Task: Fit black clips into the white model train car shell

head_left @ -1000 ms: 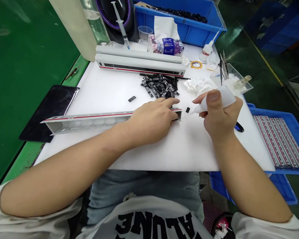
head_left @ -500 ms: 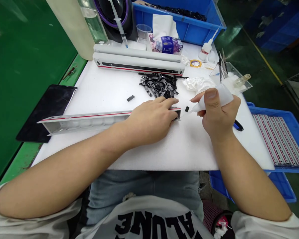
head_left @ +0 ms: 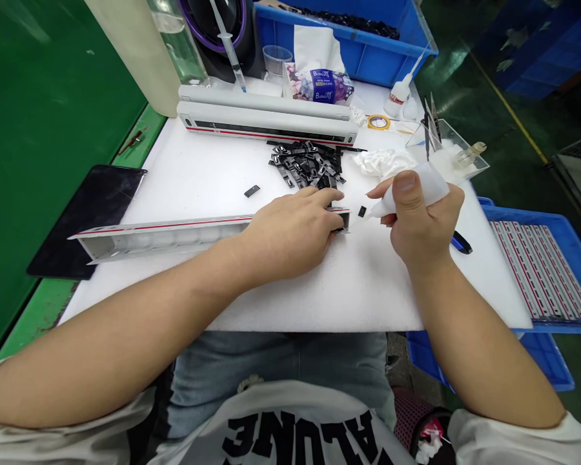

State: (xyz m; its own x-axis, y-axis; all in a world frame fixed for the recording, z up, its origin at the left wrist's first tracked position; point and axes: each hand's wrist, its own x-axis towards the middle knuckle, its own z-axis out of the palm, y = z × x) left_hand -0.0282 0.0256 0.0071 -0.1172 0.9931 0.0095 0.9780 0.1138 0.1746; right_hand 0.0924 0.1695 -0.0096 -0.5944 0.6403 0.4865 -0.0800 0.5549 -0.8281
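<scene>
Gripping the long, hollow white shell [head_left: 174, 234], the left hand [head_left: 295, 232] faces the right's [head_left: 419, 216] squeezed soft, tapered bottle [head_left: 428, 184].

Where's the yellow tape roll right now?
In the head view, the yellow tape roll lies toward the far side of the white work surface, right of centre, between the tissue box and the long-tipped bottle.

The one view looks from the person's head, forward and steeply down over the shirt [head_left: 290, 439] to the bench [head_left: 377, 290], close enough that the left hand [head_left: 293, 236] and right hand [head_left: 419, 216] sit mid-picture, wide enough to catch the blue bin [head_left: 368, 61] beyond.
</scene>
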